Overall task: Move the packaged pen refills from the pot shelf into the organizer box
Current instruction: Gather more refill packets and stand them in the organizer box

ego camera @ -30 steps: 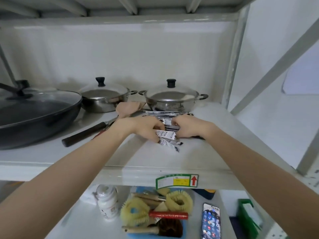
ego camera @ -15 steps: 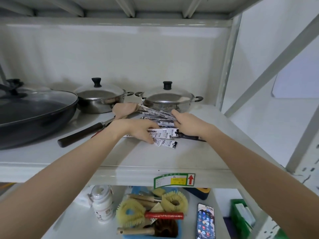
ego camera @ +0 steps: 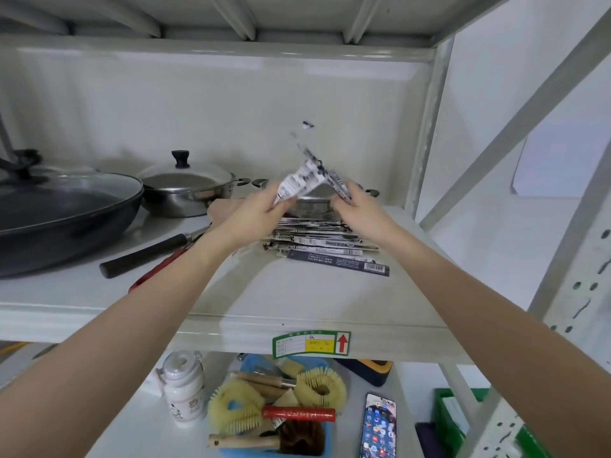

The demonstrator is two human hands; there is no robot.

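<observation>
A pile of packaged pen refills (ego camera: pixel 322 241), long thin black-and-white packets, lies on the white pot shelf (ego camera: pixel 297 299) in front of a steel pot. My left hand (ego camera: pixel 254 213) and my right hand (ego camera: pixel 355 208) hold a lifted bundle of refill packets (ego camera: pixel 305 175) between them, tilted up above the pile, its far ends blurred. One dark packet (ego camera: pixel 340 261) lies nearest the shelf's front. No organizer box can be made out for certain.
A large black pan with glass lid (ego camera: pixel 62 206) fills the shelf's left; a lidded steel pot (ego camera: pixel 186 188) stands behind. A dark-handled utensil (ego camera: pixel 148 252) lies beside my left arm. Below: a white bottle (ego camera: pixel 183 386), brushes in a blue tray (ego camera: pixel 277 404), a phone (ego camera: pixel 378 424), a green bin (ego camera: pixel 453 418).
Both hands, which lay on the pile a second ago, have closed on a bundle of packets and raised it off the shelf. The rest of the pile stays in place.
</observation>
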